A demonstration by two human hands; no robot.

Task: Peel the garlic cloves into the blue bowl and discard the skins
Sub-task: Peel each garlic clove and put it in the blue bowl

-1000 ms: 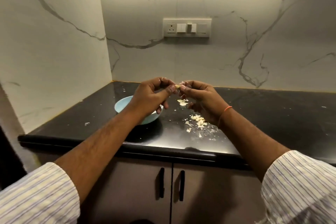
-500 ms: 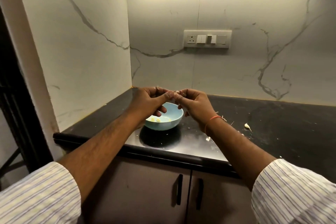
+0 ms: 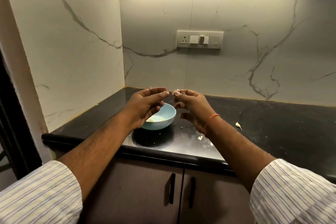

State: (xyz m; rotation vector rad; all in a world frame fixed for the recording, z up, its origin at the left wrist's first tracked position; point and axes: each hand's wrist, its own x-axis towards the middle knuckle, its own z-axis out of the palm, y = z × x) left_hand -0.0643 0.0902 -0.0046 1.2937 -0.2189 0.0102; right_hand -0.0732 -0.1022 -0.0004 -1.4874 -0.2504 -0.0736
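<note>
Hands had parted since half a second earlier. Blue bowl [image 3: 160, 121] sat mid-frame on black counter [image 3: 272, 123], peeled garlic inside. Left hand [image 3: 145, 107] curled loosely, contents unclear. Right hand [image 3: 192, 107] pinched garlic skin [image 3: 176, 92]. Unpeeled clove [image 3: 237, 124] lay right.

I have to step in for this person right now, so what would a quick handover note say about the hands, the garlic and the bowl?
Left hand: raised over the bowl, a wisp of skin at the fingertips.
Right hand: pinches a garlic piece, skin partly on.
Bowl: on the counter, a few peeled cloves inside.
Unpeeled clove: on the counter, to the right.
Skin scraps: on the counter under the right wrist.
Left: finish this piece, peel the loose clove, discard skins.
</note>
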